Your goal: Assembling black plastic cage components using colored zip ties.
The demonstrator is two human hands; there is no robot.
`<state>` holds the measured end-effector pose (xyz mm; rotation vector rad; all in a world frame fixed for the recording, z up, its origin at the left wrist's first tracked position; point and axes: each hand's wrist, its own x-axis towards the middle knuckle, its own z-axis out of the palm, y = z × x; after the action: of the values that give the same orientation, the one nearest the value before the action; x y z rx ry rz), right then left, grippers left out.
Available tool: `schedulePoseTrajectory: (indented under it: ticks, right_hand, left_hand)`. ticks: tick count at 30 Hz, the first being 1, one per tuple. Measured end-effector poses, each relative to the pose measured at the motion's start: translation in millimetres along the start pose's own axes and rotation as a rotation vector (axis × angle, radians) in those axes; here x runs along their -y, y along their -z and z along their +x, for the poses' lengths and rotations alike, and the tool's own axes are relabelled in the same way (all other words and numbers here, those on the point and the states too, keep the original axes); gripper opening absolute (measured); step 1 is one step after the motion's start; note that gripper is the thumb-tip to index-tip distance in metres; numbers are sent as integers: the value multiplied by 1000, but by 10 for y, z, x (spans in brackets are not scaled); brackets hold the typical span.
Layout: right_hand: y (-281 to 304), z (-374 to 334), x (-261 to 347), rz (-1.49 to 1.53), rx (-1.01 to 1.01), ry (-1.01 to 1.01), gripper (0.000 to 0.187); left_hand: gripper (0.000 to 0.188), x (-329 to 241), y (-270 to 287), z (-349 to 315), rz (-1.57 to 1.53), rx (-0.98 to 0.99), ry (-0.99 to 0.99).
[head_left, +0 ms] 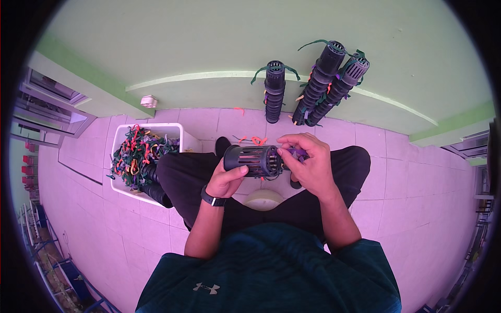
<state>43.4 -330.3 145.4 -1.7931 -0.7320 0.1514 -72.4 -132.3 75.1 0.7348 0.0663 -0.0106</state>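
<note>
My left hand (227,180) is wrapped round a black slotted plastic net pot (246,161), which lies sideways in front of my lap. Its slotted end points to the right. At that end my right hand (315,166) is closed, thumb and forefinger pinched against the pot's rim. Bunched purple cloth strips (298,153) show within the right fingers. Exactly how the strip meets the slots is hidden by those fingers. A few loose orange strips (258,141) lie on the floor just beyond the pot.
To my left stands a white tub (113,151) heaped with coloured cloth strips (136,156) and black pots (156,194). Against the wall lean three stacks of nested pots (274,94) trailing green strips. A pale round stool (263,199) shows between my legs.
</note>
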Motion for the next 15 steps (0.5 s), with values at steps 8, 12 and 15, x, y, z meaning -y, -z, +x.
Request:
schedulePoseTrajectory:
  ticks: [8, 12, 15]
  right_hand:
    - [50, -10, -37, 95, 77, -75, 27]
    - [29, -22, -89, 71, 56, 114, 28]
    - [9, -32, -89, 43, 49, 150, 30]
  left_hand:
    - [54, 28, 38, 19, 26, 3, 35]
    - [57, -10, 25, 43, 84, 26, 30]
    - [59, -11, 51, 53, 88, 33, 46]
